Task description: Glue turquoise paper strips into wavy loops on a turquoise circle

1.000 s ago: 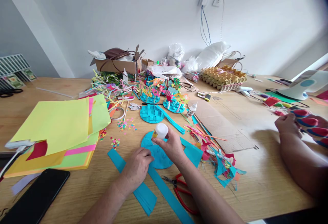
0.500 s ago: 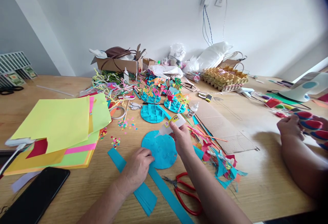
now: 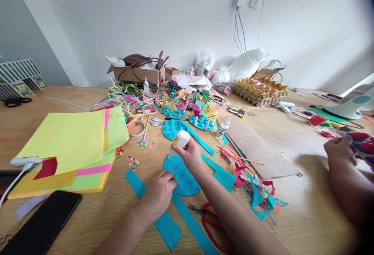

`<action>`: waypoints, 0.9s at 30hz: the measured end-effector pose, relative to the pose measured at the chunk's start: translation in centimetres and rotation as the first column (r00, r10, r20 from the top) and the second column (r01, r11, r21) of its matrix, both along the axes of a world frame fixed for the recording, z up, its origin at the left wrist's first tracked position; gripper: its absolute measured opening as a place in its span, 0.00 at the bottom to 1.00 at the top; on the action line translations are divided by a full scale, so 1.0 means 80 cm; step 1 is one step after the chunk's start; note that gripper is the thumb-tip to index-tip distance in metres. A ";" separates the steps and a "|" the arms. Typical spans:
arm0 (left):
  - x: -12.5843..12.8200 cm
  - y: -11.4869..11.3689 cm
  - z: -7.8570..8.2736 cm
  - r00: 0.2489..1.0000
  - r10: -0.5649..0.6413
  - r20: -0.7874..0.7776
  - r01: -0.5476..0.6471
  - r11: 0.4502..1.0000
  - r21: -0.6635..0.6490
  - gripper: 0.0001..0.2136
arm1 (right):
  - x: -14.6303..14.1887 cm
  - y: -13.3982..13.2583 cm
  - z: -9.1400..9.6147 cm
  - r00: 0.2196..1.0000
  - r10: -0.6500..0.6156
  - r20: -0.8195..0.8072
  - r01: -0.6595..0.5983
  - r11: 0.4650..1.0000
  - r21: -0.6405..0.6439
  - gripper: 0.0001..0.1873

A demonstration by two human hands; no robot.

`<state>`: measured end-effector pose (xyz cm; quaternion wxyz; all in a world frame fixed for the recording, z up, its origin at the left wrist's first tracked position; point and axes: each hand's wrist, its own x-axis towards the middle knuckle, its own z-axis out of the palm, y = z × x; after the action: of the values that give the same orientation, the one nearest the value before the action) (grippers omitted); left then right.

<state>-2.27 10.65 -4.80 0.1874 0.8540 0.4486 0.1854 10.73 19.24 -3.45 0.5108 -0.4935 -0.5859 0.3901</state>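
My right hand (image 3: pixel 189 155) is closed around a white glue bottle (image 3: pixel 181 139) with a yellow label. The bottle is tipped nozzle down over the upper left of a blue paper disc (image 3: pixel 187 177), which carries small clear glue dabs. My left hand (image 3: pixel 160 192) has its fingers curled and pressed together at the disc's left edge. Beside that hand, a long blue paper strip (image 3: pixel 194 224) runs from the disc toward me. A stack of blue strips (image 3: pixel 168 227) passes under my left wrist. Red-handled scissors (image 3: pixel 212 224) lie partly behind my right forearm.
Behind stand a second blue disc (image 3: pixel 172 128) and decorated paper fish pieces (image 3: pixel 201 116). Coloured paper sheets (image 3: pixel 64 134) and a black phone (image 3: pixel 43 224) lie left. Cardboard (image 3: pixel 257 146), paper scraps (image 3: pixel 263 196) and another glue bottle (image 3: pixel 223 126) are right, near another person's hand (image 3: pixel 339 150).
My right hand has turned the glue bottle from slanted to nearly upright, nozzle down, moving slightly left. My left hand stays at the disc's edge. The camera view has shifted a little.
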 end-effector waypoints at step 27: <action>0.001 0.001 0.003 1.000 0.005 0.004 -0.005 1.000 -0.013 0.17 | -0.003 -0.005 0.016 0.942 -0.038 0.335 -0.006 0.991 0.130 0.16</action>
<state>-2.16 10.72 -4.56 0.1936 0.8512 0.4516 0.1847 10.46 18.81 -2.18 0.4373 -0.5234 -0.6846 0.2572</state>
